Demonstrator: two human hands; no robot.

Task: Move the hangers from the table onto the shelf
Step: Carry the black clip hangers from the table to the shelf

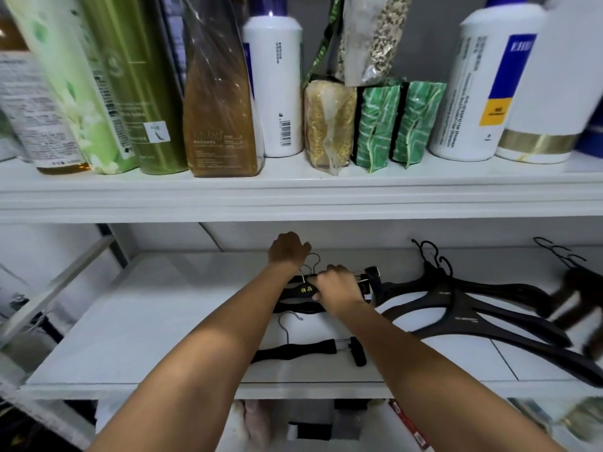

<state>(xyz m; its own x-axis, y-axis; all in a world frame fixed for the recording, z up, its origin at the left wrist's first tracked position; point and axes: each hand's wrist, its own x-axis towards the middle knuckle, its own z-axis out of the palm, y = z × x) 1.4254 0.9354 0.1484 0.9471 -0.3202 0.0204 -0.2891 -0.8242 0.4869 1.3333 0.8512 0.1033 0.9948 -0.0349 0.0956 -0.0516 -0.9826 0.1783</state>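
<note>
Both my arms reach onto a white shelf point(137, 321). My right hand point(336, 285) grips a stack of black clip hangers point(303, 290) with metal hooks and yellow lettering, at the shelf's middle. My left hand point(288, 249) is curled just behind the stack, by the wire hooks; whether it holds one I cannot tell. Another black clip hanger point(306, 349) lies flat nearer the front edge. To the right, several large black plastic hangers point(466, 308) lie piled on the shelf.
The upper shelf point(293, 190) carries bottles point(274, 86), a brown bag point(218, 102) and green packets point(398, 122) overhead. A blurred dark object point(580, 298) sits far right. Bare shelf surface lies to the left. Items show on a lower level below.
</note>
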